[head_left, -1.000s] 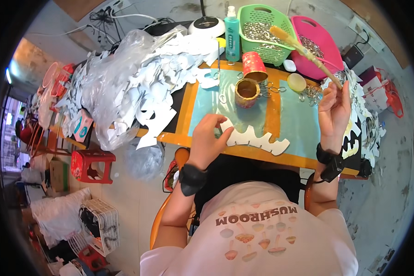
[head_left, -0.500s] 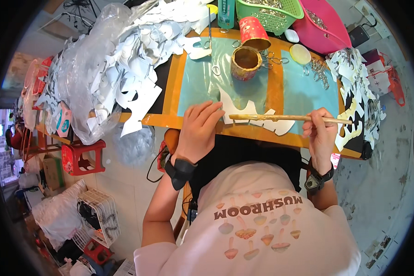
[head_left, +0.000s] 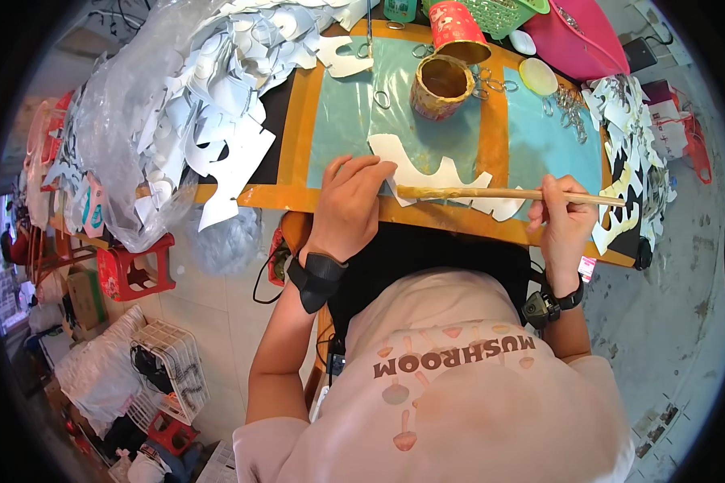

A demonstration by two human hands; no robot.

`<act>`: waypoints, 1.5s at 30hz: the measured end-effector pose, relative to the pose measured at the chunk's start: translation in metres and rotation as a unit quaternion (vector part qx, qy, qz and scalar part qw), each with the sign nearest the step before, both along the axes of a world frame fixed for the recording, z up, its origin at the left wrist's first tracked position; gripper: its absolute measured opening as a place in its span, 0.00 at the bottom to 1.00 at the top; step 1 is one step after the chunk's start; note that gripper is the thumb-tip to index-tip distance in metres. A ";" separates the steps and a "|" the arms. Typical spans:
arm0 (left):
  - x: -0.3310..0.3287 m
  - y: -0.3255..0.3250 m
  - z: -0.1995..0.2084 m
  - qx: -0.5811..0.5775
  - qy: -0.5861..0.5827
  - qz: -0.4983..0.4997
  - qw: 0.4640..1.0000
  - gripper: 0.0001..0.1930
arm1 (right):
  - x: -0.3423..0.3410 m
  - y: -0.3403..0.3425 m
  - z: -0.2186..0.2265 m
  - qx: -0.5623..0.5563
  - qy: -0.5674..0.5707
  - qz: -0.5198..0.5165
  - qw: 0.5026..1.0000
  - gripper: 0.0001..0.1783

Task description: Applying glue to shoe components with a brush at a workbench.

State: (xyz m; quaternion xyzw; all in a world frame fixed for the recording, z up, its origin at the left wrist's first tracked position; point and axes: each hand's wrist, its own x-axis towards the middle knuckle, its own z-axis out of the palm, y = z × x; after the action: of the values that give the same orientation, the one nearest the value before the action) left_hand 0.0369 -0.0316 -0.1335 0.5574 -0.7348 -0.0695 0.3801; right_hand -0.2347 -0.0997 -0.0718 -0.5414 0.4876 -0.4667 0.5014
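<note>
My right hand is closed round a thin wooden stick, its left half coated in yellowish-brown paste. The stick lies nearly level across the near part of a white cut-out sheet with a scalloped far edge. At the sheet's left end my left hand pinches or presses the edge with its fingertips; the thumb is mostly hidden. Beyond the sheet stands an open paste-smeared tin with brown contents. A red patterned tin lies tipped behind it.
A large heap of white cut-outs in clear plastic fills the table's left side. More pasted cut-outs lie at the right edge. Metal rings, a round yellowish lid, a green basket and a pink basin sit farther back.
My view has shifted slightly, moving the table upward in the picture. The stick has moved toward the sheet's near edge and tilts slightly more. Both hands keep their hold.
</note>
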 end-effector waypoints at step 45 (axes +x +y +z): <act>-0.006 -0.002 -0.001 0.025 -0.024 0.009 0.999 0.23 | -0.110 0.011 0.006 -0.046 0.042 -0.161 0.985 0.12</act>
State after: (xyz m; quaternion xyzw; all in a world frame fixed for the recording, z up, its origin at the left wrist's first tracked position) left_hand 0.0305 -0.0341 -0.1342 0.5751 -0.7365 -0.0708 0.3489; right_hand -0.3448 -0.0886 -0.0657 -0.4977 0.5667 -0.5399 0.3736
